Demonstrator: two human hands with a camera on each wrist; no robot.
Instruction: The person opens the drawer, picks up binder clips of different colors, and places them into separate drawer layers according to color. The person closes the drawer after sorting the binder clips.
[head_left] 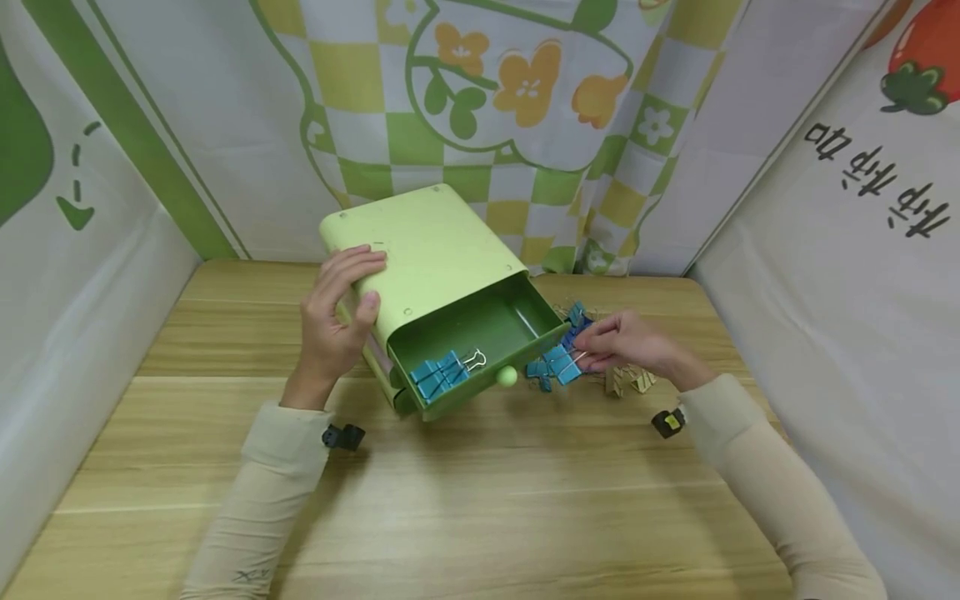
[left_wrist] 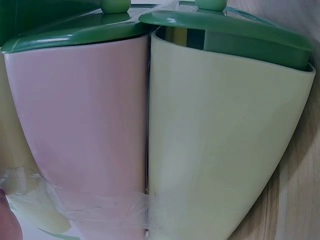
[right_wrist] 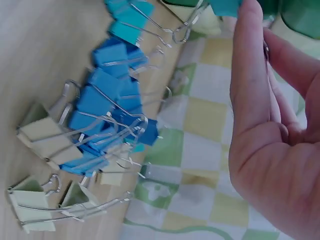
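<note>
A light-green drawer box [head_left: 442,250] stands on the table with its top drawer [head_left: 498,321] pulled out. Light-blue binder clips [head_left: 438,375] lie in that drawer's near left corner. My left hand [head_left: 333,312] rests on the box's left edge, fingers and thumb extended over the top. Beside the drawer's right end, my right hand [head_left: 626,342] pinches a light-blue binder clip [head_left: 564,365] between thumb and fingers. Below and behind this hand lies a heap of binder clips, with blue ones [right_wrist: 97,100] and cream ones [right_wrist: 47,142] showing in the right wrist view.
In the left wrist view, a pink tier [left_wrist: 80,125] and a pale-green tier [left_wrist: 220,135] adjoin, with clear tape across them. A checked curtain [head_left: 420,137] hangs behind the wooden table [head_left: 480,508]. White printed panels [head_left: 847,250] stand at both sides.
</note>
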